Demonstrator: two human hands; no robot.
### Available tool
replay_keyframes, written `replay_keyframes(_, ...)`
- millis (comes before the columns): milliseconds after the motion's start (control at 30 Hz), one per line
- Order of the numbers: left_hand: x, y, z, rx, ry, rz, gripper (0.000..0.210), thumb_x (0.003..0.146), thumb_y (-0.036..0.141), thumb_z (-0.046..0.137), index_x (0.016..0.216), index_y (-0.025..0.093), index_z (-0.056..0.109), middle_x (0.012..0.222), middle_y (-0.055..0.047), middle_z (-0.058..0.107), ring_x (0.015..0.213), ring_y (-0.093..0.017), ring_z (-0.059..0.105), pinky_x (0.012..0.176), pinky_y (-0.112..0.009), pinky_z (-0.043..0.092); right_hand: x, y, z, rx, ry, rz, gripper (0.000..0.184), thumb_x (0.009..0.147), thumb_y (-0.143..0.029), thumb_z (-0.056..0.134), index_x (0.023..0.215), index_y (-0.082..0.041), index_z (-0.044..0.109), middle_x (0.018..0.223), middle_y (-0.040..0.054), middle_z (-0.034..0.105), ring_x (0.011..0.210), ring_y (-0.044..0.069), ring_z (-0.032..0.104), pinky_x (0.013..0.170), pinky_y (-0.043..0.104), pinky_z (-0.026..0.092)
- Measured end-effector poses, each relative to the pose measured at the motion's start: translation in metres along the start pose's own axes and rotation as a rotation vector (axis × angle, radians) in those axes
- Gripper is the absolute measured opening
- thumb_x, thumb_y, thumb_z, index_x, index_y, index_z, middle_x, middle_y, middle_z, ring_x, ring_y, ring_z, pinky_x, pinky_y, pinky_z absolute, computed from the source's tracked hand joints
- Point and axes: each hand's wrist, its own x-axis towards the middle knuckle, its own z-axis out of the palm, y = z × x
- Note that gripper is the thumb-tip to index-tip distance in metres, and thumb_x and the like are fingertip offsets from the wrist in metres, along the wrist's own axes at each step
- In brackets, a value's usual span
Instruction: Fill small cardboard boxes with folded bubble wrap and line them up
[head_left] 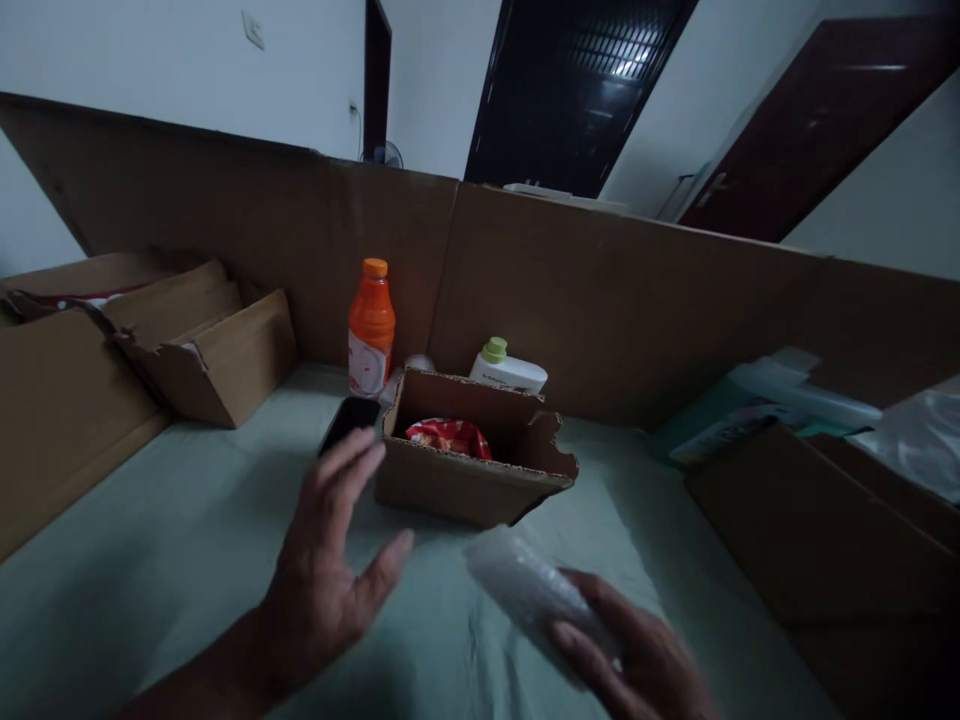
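Observation:
My right hand [626, 650] grips a bubble-wrapped bundle [529, 590] between thumb and fingers, low in the view; what the wrap encloses cannot be made out. My left hand [334, 560] holds nothing, its thumb spread away from the fingers. Just beyond the left fingertips lies a flat black object [354, 412], partly covered by the hand. In front of both hands stands a small open cardboard box [450, 485] with torn edges. Inside that box a red packet [454, 437] shows.
Behind the box stand an orange bottle [371, 325] and a white bottle with a green cap [510, 372]. More cardboard boxes [247, 365] line the left. At right, a teal bottle [720, 415] leans behind another box [810, 530]. A cardboard wall [600, 290] closes off the back.

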Motion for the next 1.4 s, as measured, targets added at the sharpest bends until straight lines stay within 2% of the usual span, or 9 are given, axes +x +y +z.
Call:
replay_keyframes(133, 0.037, -0.019, 0.012, 0.087, -0.109, 0.037, 0.039, 0.087, 0.019, 0.060, 0.126, 0.025, 0.058, 0.156, -0.011, 0.034, 0.142, -0.033, 0.039, 0.113, -0.055, 0.042, 0.059, -0.017, -0.050, -0.095, 0.028, -0.032, 0.037, 0.094, -0.053, 0.050, 0.108, -0.026, 0.071, 0.076, 0.0041, 0.075, 0.051, 0.018, 0.065, 0.043, 0.025, 0.051)
replay_keyframes(267, 0.022, -0.027, 0.028, -0.013, -0.186, 0.053, 0.019, 0.086, 0.009, 0.056, 0.095, 0.021, 0.066, 0.161, -0.008, 0.026, 0.145, -0.032, 0.036, 0.113, -0.053, 0.042, 0.121, -0.020, -0.063, -0.459, -0.036, -0.162, 0.034, 0.094, -0.049, 0.050, 0.102, -0.025, 0.073, 0.088, 0.0070, 0.076, 0.069, 0.022, 0.070, 0.059, 0.029, 0.053)
replay_keyframes(433, 0.014, -0.028, 0.031, -0.049, -0.155, 0.056, 0.018, 0.089, 0.011, 0.056, 0.098, 0.021, 0.067, 0.163, -0.008, 0.024, 0.144, -0.032, 0.037, 0.112, -0.052, 0.043, 0.186, -0.022, -0.015, -0.935, -0.391, -0.104, 0.014, 0.084, -0.028, 0.068, 0.074, -0.019, 0.073, 0.072, 0.0124, 0.074, 0.068, 0.027, 0.071, 0.061, 0.033, 0.050)
replay_keyframes(633, 0.018, -0.031, 0.032, -0.038, -0.152, 0.086, 0.017, 0.088, 0.010, 0.055, 0.099, 0.020, 0.065, 0.161, -0.012, 0.027, 0.142, -0.031, 0.042, 0.111, -0.049, 0.046, 0.222, -0.012, 0.040, -0.923, -0.533, -0.113, 0.010, 0.078, -0.011, 0.070, 0.069, -0.013, 0.074, 0.074, 0.0182, 0.075, 0.071, 0.029, 0.074, 0.063, 0.033, 0.053)
replay_keyframes(867, 0.016, -0.030, 0.035, -0.081, -0.145, 0.053, 0.023, 0.090, 0.012, 0.057, 0.109, 0.023, 0.062, 0.162, -0.009, 0.025, 0.142, -0.029, 0.042, 0.113, -0.046, 0.044, 0.202, -0.019, 0.009, -0.869, -0.503, -0.126, 0.017, 0.088, -0.013, 0.061, 0.096, -0.016, 0.075, 0.094, 0.0125, 0.077, 0.082, 0.025, 0.074, 0.065, 0.029, 0.050)
replay_keyframes(967, 0.017, -0.032, 0.030, -0.093, -0.048, -0.025, 0.050, 0.090, 0.017, 0.060, 0.137, 0.026, 0.047, 0.162, -0.012, 0.027, 0.142, -0.030, 0.041, 0.113, -0.050, 0.043, 0.162, -0.015, -0.031, -0.771, -0.180, -0.167, 0.024, 0.091, -0.020, 0.056, 0.110, -0.021, 0.071, 0.108, 0.0089, 0.075, 0.090, 0.023, 0.072, 0.074, 0.031, 0.051)
replay_keyframes(1100, 0.005, -0.053, 0.033, -0.173, -0.062, -0.245, 0.070, 0.090, 0.022, 0.060, 0.152, 0.026, 0.029, 0.159, -0.014, 0.032, 0.144, -0.033, 0.037, 0.116, -0.056, 0.037, 0.093, 0.021, -0.054, -0.470, 0.302, -0.031, 0.021, 0.093, -0.037, 0.053, 0.097, -0.024, 0.070, 0.090, 0.0058, 0.075, 0.074, 0.021, 0.069, 0.068, 0.033, 0.053)
replay_keyframes(1233, -0.021, -0.076, 0.056, -0.319, -0.211, -0.453, 0.077, 0.087, 0.024, 0.062, 0.154, 0.023, 0.023, 0.155, -0.017, 0.039, 0.136, -0.030, 0.048, 0.112, -0.052, 0.042, 0.061, 0.056, -0.001, -0.153, 0.233, 0.109, 0.040, 0.083, -0.046, 0.062, 0.112, -0.019, 0.064, 0.096, 0.0097, 0.075, 0.067, 0.021, 0.067, 0.052, 0.030, 0.052)
replay_keyframes(1400, -0.025, -0.084, 0.078, -0.516, -0.228, -0.597, 0.072, 0.087, 0.027, 0.060, 0.151, 0.020, 0.029, 0.143, -0.015, 0.054, 0.128, -0.026, 0.057, 0.109, -0.043, 0.045, 0.092, 0.061, 0.070, 0.126, 0.179, 0.118, 0.032, 0.081, -0.034, 0.057, 0.108, -0.018, 0.061, 0.095, 0.0088, 0.073, 0.075, 0.020, 0.067, 0.058, 0.029, 0.054)
